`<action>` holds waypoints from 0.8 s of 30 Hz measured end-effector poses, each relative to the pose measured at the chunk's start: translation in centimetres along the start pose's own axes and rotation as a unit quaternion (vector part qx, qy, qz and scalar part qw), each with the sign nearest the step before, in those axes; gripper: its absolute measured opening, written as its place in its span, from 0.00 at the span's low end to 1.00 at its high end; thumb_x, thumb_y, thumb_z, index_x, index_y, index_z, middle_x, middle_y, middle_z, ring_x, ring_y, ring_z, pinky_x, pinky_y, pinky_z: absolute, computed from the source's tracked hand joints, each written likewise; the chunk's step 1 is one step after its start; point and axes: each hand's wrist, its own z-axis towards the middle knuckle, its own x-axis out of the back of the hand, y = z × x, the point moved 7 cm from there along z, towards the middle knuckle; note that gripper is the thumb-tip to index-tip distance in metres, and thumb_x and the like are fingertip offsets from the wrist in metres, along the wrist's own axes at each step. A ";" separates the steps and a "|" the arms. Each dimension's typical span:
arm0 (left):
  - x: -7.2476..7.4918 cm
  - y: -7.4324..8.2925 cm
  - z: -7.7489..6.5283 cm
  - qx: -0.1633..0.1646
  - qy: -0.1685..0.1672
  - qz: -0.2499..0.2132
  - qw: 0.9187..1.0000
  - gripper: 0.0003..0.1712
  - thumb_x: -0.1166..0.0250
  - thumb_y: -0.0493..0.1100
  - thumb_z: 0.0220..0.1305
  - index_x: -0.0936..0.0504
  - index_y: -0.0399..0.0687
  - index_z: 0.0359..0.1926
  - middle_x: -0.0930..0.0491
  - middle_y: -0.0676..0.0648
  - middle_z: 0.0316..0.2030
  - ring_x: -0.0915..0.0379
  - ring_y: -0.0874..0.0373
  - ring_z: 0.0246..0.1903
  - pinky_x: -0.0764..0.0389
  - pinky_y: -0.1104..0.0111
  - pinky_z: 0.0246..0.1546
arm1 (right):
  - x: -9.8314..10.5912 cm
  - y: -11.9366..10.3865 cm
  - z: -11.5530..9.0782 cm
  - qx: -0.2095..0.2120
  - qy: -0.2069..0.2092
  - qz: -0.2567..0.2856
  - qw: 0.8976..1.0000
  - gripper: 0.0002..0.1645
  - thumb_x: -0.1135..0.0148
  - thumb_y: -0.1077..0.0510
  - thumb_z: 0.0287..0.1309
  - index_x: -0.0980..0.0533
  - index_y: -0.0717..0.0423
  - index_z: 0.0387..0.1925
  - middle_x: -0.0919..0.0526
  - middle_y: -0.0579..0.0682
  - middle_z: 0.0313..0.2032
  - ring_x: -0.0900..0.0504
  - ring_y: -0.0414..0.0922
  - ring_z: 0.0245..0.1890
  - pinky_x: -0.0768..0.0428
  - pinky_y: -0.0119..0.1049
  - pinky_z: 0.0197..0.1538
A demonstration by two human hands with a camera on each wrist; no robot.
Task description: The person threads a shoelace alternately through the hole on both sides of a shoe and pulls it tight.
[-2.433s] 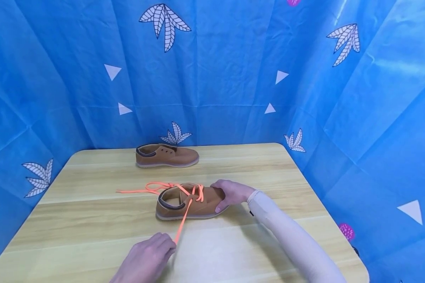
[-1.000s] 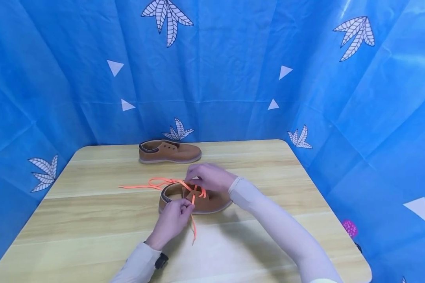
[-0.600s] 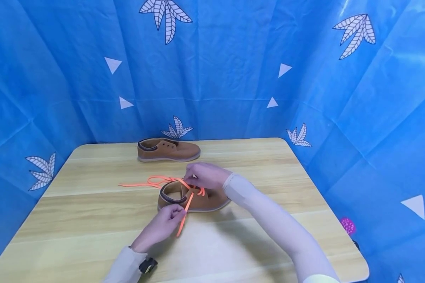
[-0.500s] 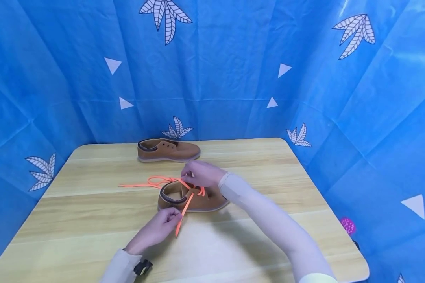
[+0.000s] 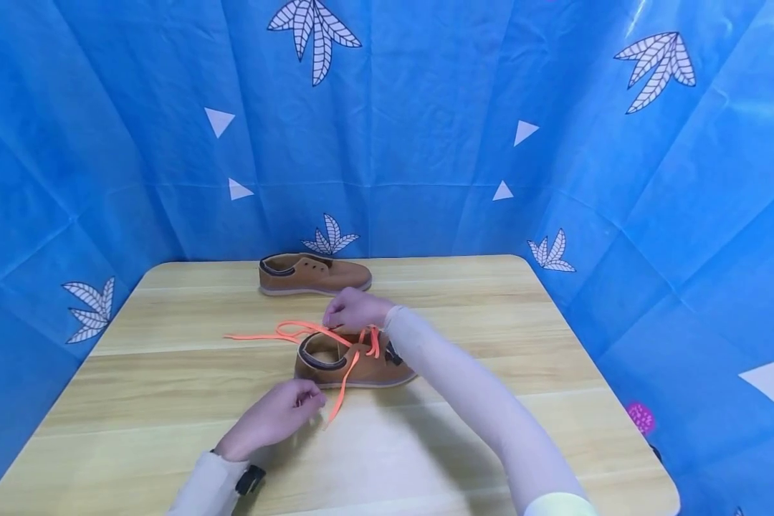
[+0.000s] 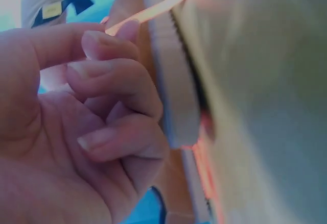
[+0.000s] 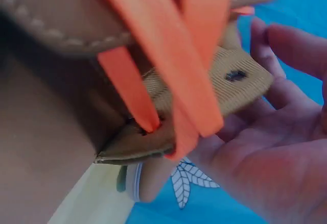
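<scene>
A brown shoe (image 5: pixel 373 373) with orange shoelace (image 5: pixel 337 410) lies in the middle of the table, toe to the right. My left hand (image 5: pixel 277 412) hovers at its near side, fingers loosely curled, apart from the lace end hanging there. My right hand (image 5: pixel 356 309) is above the shoe's far side, fingertips close to the lace that runs left. In the right wrist view the orange lace (image 7: pixel 168 60) crosses at the eyelets, and the right hand (image 7: pixel 286 132) sits behind the fabric-lined eyelet flap (image 7: pixel 245 81). Whether its fingertips pinch anything is unclear.
A second brown shoe (image 5: pixel 316 274), without lace, stands at the back of the wooden table (image 5: pixel 477 459). Orange lace with a loop (image 5: pixel 290 328) trails left behind the first shoe. A blue patterned curtain (image 5: pixel 426 129) surrounds the table.
My right hand has gone from the toe to the lacing, then drifted left. My left hand, earlier pulling the near lace, has let it go and drawn back left.
</scene>
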 end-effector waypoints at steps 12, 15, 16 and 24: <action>2.6 1.6 1.7 -0.013 0.057 0.001 0.998 0.11 0.39 0.47 0.76 0.14 0.47 0.42 0.21 0.49 0.28 0.30 0.64 0.23 0.27 0.70 0.24 | -0.5 0.8 0.1 -0.052 -0.013 0.016 0.998 0.11 0.37 0.48 0.71 0.11 0.45 0.43 0.13 0.36 0.46 0.20 0.36 0.47 0.20 0.34 0.53; 3.9 1.6 2.3 -0.011 0.088 0.007 0.996 0.10 0.38 0.46 0.76 0.13 0.47 0.44 0.19 0.48 0.29 0.29 0.61 0.24 0.26 0.70 0.25 | -0.4 1.0 0.3 -0.042 0.000 0.081 0.996 0.12 0.39 0.53 0.72 0.13 0.50 0.49 0.12 0.44 0.52 0.18 0.42 0.56 0.21 0.41 0.62; 4.4 1.5 2.6 -0.009 0.096 0.011 0.995 0.10 0.38 0.46 0.76 0.13 0.47 0.45 0.18 0.48 0.31 0.28 0.60 0.26 0.26 0.70 0.25 | -0.3 1.0 0.4 -0.036 0.002 0.106 0.994 0.13 0.39 0.54 0.73 0.14 0.53 0.50 0.12 0.46 0.52 0.18 0.44 0.56 0.21 0.42 0.63; 7.7 0.6 4.3 0.010 0.087 0.048 0.995 0.15 0.40 0.48 0.77 0.14 0.43 0.49 0.14 0.46 0.40 0.25 0.55 0.35 0.23 0.66 0.36 | 1.3 0.0 0.1 0.010 0.029 0.306 0.951 0.15 0.48 0.58 0.78 0.21 0.65 0.53 0.12 0.53 0.46 0.14 0.51 0.57 0.24 0.54 0.70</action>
